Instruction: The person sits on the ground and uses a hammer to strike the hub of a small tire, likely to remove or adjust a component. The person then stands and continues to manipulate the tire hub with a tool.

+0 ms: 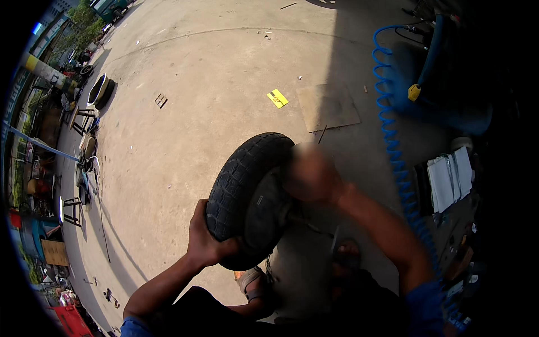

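Observation:
A small black wheel (pixel 263 210) with a thick treaded tyre (pixel 236 185) stands tilted in front of me, above the concrete ground. My left hand (pixel 206 241) is closed round the tyre's lower left, its thumb over the sidewall and its fingers on the tread side. At the wheel's upper right, my right hand (pixel 319 175) is smeared by motion. Its fingers cannot be made out, nor whether they hold anything. Thin wires (pixel 269 267) hang below the wheel. My sandalled feet show underneath, partly in shadow.
A blue coiled hose (pixel 387 126) runs down the shaded right side, beside a stack of white papers (pixel 449 178). Ahead lie a flat board (pixel 330 108) and a yellow card (pixel 278 98). On the left are a tyre (pixel 105 94), small stools (pixel 71 212) and clutter.

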The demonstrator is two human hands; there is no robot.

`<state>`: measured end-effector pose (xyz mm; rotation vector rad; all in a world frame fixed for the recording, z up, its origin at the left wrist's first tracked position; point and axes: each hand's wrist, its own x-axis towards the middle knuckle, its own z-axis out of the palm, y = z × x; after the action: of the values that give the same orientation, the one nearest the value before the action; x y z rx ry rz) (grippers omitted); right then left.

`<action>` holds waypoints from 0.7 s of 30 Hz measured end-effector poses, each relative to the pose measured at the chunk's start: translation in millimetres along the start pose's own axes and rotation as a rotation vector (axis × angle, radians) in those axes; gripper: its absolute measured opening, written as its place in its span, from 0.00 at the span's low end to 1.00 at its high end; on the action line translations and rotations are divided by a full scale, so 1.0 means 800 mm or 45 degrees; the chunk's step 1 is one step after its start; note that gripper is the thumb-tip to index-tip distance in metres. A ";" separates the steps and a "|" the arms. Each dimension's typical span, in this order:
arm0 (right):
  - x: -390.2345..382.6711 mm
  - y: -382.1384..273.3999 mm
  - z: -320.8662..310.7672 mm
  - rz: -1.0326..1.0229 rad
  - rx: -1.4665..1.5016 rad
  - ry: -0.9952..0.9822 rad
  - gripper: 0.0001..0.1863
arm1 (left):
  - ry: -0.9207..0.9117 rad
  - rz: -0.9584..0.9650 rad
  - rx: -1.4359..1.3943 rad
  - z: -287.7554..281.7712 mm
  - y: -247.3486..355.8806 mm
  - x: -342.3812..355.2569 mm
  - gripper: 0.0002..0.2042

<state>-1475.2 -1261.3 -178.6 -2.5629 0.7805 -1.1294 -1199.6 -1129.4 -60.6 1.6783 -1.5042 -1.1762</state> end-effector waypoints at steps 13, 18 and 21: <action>-0.088 0.026 0.014 0.333 0.053 0.002 0.20 | -0.044 -0.014 0.005 -0.013 0.008 0.031 0.41; -0.083 0.031 0.023 0.578 0.142 -0.151 0.22 | -0.023 -0.010 0.004 -0.015 0.008 0.036 0.38; -0.069 0.034 0.035 0.575 0.149 -0.124 0.23 | -0.018 -0.019 -0.001 -0.017 0.005 0.037 0.38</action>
<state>-1495.7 -1253.0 -242.3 -2.1712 1.1537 -0.8703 -1190.3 -1160.6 -57.8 1.6872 -1.5019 -1.1986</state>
